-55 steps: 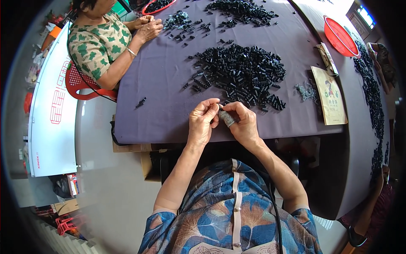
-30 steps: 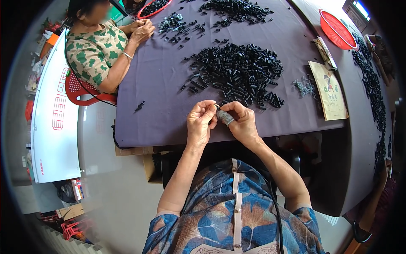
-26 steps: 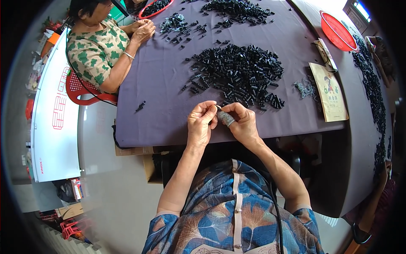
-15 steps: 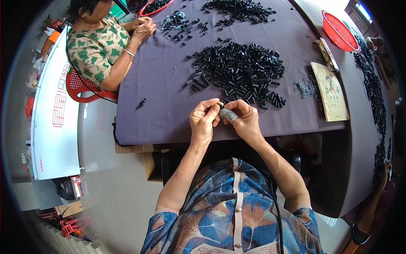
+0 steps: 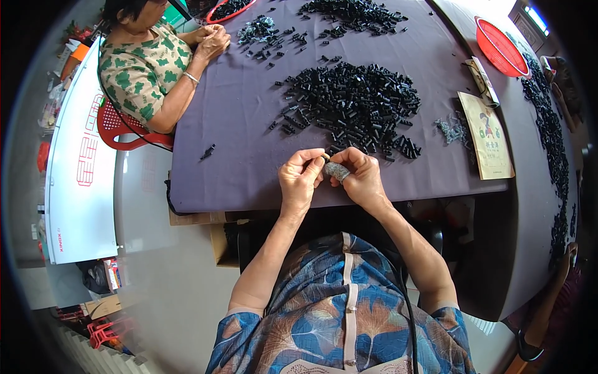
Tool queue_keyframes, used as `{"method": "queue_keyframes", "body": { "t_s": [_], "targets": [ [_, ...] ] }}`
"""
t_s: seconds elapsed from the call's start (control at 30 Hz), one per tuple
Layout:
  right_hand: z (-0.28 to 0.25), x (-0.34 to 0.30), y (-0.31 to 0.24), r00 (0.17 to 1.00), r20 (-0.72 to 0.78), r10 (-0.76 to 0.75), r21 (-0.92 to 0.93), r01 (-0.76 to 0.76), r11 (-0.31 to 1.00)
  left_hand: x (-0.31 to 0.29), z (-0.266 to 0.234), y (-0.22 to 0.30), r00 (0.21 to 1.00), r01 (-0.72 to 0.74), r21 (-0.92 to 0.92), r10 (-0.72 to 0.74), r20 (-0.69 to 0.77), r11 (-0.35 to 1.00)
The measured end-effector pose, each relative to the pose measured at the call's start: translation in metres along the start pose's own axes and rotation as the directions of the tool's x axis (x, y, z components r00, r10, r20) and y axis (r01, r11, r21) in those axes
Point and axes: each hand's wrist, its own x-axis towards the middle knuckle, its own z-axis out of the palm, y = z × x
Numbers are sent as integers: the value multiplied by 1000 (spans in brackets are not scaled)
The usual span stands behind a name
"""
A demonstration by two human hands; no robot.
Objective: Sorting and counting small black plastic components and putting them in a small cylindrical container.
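Hands [image 5: 298, 182] close together | small piece [image 5: 326, 158] between, perhaps black | mostly hidden

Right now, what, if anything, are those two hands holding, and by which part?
A small dark piece, held between the fingertips of the left hand and right hand. It's mostly hidden; I can't tell which part.

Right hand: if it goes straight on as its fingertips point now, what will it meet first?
Most likely the small dark piece in front of the right hand, then the left hand; depth there is unclear.
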Motion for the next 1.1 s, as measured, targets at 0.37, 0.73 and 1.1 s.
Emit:
{"method": "queue_keyframes", "body": {
  "t_s": [0.37, 0.73, 1.1],
  "targets": [
    [-1, 0, 0, 999, 21, -31, -43, 32, 999, -1, 6, 3, 998, 48, -112, -51, -24, 993],
    [5, -3, 0, 997, -44, -65, -76, 61, 995, 2, 5, -1, 999, 14, -150, -20, -42, 989],
    [5, -2, 6, 991, -48, -124, -131, 117, 984, 0, 7, -2, 998, 7, -87, -12, -56, 996]
  ]
}}
